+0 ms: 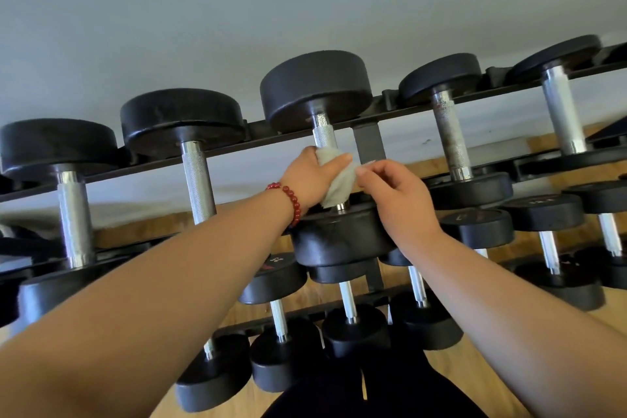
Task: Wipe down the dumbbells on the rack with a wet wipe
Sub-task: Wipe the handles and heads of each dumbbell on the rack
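Dumbbells (183,119) sat in a row on the top tier of a black rack (424,108), five in view, handles running toward the camera. Black round heads, knurled steel handles. Fourth dumbbell (449,132), counting from the left, showed rusty-brown patches along its handle.

Middle dumbbell (315,88) was the one under the hands. Wipe (337,188), pale and crumpled, was wrapped round its handle (324,134), low on the shaft and just above the near head (339,241). Left hand (310,176) gripped the handle through the wipe, fingers curled round the far side and thumb lying across the front of the cloth. Right hand (402,202) pinched the wipe's loose right edge between thumb and forefinger, with the other fingers curled in. Both hands touched the wipe and sat close beside each other.

Bracelet (292,202) of red beads was on the left wrist. Both forearms were bare.

Smaller dumbbells (353,319) filled the lower tier, with the same black heads and shorter handles. Some end faces carried markings, too blurred to read.

Grey-white wall (237,10) stood behind the rack. Wooden floor (475,370) lay beneath it. Dark clothing (373,394) showed at the bottom edge of the view, between the arms.
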{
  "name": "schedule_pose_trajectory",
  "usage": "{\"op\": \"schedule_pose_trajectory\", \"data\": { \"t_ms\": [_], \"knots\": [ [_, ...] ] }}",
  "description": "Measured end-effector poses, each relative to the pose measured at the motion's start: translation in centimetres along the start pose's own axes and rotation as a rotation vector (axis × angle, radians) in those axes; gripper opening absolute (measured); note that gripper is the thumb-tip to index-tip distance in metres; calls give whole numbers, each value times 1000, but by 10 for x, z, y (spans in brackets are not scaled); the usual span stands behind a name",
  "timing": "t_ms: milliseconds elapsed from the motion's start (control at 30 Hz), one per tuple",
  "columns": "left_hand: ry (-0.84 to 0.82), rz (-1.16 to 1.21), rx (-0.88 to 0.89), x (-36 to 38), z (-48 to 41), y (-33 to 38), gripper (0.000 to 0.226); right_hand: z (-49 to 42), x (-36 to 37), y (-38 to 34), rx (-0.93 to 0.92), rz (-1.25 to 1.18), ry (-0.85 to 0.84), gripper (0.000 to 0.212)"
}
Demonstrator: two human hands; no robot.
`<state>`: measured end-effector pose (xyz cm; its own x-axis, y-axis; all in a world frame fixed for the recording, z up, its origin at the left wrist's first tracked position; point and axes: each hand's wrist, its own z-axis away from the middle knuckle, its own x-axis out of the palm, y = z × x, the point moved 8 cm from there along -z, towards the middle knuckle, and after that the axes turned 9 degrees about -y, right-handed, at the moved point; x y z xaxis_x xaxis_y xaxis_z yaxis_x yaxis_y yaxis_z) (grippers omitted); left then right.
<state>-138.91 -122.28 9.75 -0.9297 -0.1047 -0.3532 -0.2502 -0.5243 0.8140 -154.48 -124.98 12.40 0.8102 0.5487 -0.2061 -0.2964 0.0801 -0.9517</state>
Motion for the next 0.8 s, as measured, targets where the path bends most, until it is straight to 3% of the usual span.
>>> {"op": "schedule_pose_trajectory", "data": {
  "t_ms": [67, 133, 267, 633, 800],
  "knots": [
    [94, 136, -10, -5, -1, 5, 47, 2, 1, 1, 0, -9, -8, 21],
    [69, 166, -32, -3, 0, 8, 54, 2, 1, 4, 26, -34, -9, 24],
    [-25, -63, -139, 5, 7, -1, 71, 0, 0, 11, 97, -50, 15, 20],
    [162, -162, -141, -10, 11, -1, 64, 0, -1, 15, 113, -43, 36, 15],
    [20, -107, -113, 8, 14, 7, 65, 0, -3, 14, 94, -42, 64, 21]
  ]
}}
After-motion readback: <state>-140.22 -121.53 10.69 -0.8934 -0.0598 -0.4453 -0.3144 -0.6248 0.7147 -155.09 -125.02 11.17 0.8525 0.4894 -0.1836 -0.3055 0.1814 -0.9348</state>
